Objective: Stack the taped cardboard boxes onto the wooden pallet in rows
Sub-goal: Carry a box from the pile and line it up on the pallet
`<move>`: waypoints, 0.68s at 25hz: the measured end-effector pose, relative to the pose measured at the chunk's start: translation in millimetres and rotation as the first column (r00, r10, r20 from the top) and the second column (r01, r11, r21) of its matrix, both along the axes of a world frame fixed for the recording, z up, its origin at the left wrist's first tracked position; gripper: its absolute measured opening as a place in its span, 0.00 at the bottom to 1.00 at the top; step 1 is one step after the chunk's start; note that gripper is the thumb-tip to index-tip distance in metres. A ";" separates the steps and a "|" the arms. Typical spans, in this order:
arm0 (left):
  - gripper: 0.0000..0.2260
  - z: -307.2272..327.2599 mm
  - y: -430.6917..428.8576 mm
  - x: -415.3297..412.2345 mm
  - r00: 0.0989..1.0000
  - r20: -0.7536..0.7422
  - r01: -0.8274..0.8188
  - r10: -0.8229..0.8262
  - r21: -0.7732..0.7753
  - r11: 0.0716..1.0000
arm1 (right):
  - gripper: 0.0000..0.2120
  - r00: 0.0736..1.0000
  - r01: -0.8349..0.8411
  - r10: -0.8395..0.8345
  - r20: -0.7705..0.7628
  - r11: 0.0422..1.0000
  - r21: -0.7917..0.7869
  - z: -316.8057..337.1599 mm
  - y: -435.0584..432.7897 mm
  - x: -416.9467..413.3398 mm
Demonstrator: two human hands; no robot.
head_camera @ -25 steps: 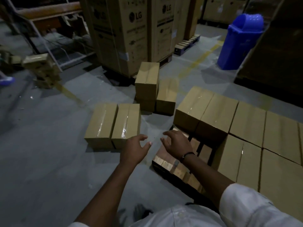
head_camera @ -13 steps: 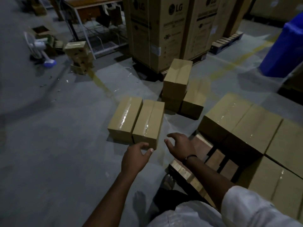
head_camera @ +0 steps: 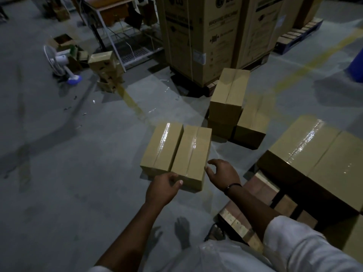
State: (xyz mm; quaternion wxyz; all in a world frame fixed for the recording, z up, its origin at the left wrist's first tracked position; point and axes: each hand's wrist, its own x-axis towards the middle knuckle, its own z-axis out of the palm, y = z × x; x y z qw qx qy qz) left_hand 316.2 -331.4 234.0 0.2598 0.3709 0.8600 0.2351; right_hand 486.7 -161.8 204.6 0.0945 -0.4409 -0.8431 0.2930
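Two taped cardboard boxes lie side by side on the concrete floor, the left box [head_camera: 162, 149] and the right box [head_camera: 191, 156]. My left hand [head_camera: 164, 190] hovers at the near end of the right box, fingers apart. At that box's near right corner is my right hand [head_camera: 223, 172], also open and curled; whether it touches is unclear. The wooden pallet [head_camera: 261, 207] sits at lower right, its near corner bare. Taped boxes [head_camera: 318, 154] stand on it. Further back, a stacked box [head_camera: 228, 95] and a low box [head_camera: 252, 124] rest on the floor.
Tall LG appliance cartons [head_camera: 202, 36] stand behind on pallets. A white floor fan [head_camera: 59, 63], small stacked cartons [head_camera: 106, 69] and a metal rack [head_camera: 121, 26] are at upper left. A blue bin [head_camera: 357, 67] shows at the right edge. Yellow floor lines cross the concrete.
The view has closed in on the two floor boxes. Both hands moved forward from above the pallet corner to the near end of the right box.
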 end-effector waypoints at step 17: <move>0.18 -37.0 123.4 -93.3 0.988 0.045 0.152 -0.148 -0.104 0.983 | 0.21 0.989 0.139 -0.129 0.072 0.979 -0.151 -48.4 99.8 -61.6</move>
